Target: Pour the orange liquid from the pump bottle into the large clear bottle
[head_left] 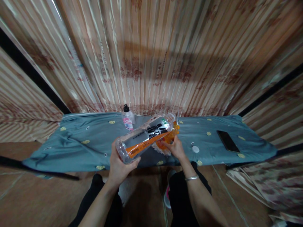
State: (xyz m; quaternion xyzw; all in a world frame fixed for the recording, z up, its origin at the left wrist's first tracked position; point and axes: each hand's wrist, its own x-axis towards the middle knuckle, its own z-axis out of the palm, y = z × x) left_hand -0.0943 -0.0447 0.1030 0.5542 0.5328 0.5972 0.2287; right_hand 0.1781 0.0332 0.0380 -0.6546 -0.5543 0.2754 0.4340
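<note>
My left hand (119, 165) is closed round the base of a large clear plastic bottle (145, 136) with a black and orange label. The bottle is tipped nearly flat, its open mouth pointing right toward an orange transparent object (168, 138). My right hand (174, 148) grips that orange object from below, just above the blue-grey cloth-covered table (78, 142). A thin stick rises beside the bottle mouth. A white bottle cap (195, 149) lies on the cloth right of my right hand.
A small clear bottle with a black cap and pink label (128, 119) stands at the table's back edge. A black phone (228, 141) lies flat at the right. Striped curtains hang behind and on both sides. My knees are under the table's front edge.
</note>
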